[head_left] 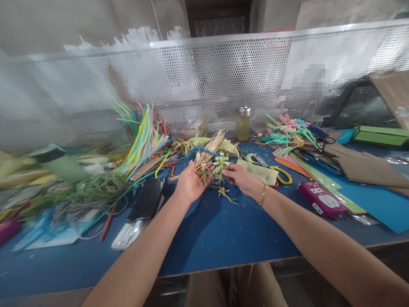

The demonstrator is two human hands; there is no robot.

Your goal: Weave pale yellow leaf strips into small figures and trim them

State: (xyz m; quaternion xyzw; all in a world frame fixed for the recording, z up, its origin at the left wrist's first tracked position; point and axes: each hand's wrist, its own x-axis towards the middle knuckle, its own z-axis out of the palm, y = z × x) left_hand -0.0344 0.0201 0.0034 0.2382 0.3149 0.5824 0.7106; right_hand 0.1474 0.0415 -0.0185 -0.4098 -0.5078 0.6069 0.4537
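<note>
My left hand (193,181) is turned palm up over the table, its fingers loosely curled around a small folded leaf strip piece (203,169). Close beside it, my right hand (241,177) pinches a pale green woven leaf figure (221,162) between thumb and fingertips. Below the hands, a small leaf piece (223,192) with thin trailing strands lies on the blue table (220,238). Just beyond the fingers are a blue yarn strand (201,149) and a heap of dry husk leaves (217,140). The finer joins of the leaf pieces are too small to make out.
Yellow-handled scissors (284,175) and a magenta case (321,199) are to the right, near coloured paper sheets (380,209). On the left are a black phone (147,199), tangled green cord (102,187) and pipe cleaners (143,140). A glass bottle (243,124) stands before the perforated metal panel (217,72).
</note>
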